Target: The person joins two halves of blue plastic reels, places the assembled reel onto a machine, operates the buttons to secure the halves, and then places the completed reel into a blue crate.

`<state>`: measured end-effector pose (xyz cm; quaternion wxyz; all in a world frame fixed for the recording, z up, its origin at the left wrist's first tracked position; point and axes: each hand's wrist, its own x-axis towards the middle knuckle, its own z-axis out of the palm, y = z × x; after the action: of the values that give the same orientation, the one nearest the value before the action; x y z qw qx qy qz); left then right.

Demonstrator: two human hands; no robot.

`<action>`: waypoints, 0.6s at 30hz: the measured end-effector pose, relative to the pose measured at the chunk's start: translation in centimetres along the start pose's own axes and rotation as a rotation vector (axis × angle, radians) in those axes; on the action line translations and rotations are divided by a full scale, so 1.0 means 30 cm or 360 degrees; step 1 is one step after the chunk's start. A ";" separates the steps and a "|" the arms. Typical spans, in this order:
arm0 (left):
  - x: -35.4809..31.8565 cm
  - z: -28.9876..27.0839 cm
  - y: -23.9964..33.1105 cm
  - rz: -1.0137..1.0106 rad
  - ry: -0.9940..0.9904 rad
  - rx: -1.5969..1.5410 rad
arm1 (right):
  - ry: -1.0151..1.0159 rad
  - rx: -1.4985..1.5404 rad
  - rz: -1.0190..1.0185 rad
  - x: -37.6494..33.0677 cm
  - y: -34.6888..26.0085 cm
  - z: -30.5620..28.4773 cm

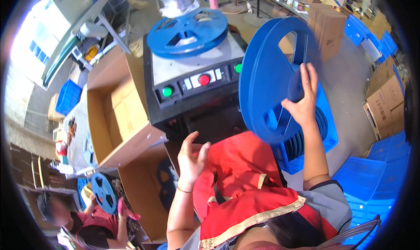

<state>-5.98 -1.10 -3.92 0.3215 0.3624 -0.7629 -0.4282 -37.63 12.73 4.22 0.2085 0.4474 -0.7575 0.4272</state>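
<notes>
My right hand (302,102) grips a large blue plastic reel (262,81) near its hub, thumb and fingers spread over its face. The reel stands tilted on edge in the air, over a blue crate (331,132) holding several dark discs. My left hand (192,161) is raised in front of my red apron (236,158), fingers apart and nothing in them. A second blue reel (210,30) lies flat on a press-like machine (238,46), under its metal cylinder (176,0). The machine's front panel (179,96) has two green buttons and a red one.
Left of the machine stands an open cardboard box (101,119); a lower box (140,180) contains dark reels. At lower left a person (94,221) handles another blue reel (103,193). Blue crates (367,175) and cartons (383,99) stand at right, with stacked cardboard (326,29) behind.
</notes>
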 end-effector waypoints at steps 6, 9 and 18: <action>0.428 -0.106 0.074 0.0759 0.0361 0.0819 | 0.0185 -0.0758 -0.0135 0.093 0.165 -0.028; 0.685 -0.105 0.144 0.1035 0.0335 0.1271 | 0.0077 -0.0684 0.0060 0.098 0.220 -0.051; 1.171 -0.109 0.095 0.0828 -0.0027 0.1673 | -0.0176 0.2416 0.1193 -0.016 0.423 -0.178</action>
<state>-22.80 -30.52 6.34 0.1870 0.2706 -0.9393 0.0975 -48.61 20.40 0.95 -0.3412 0.2056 -0.3727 0.8381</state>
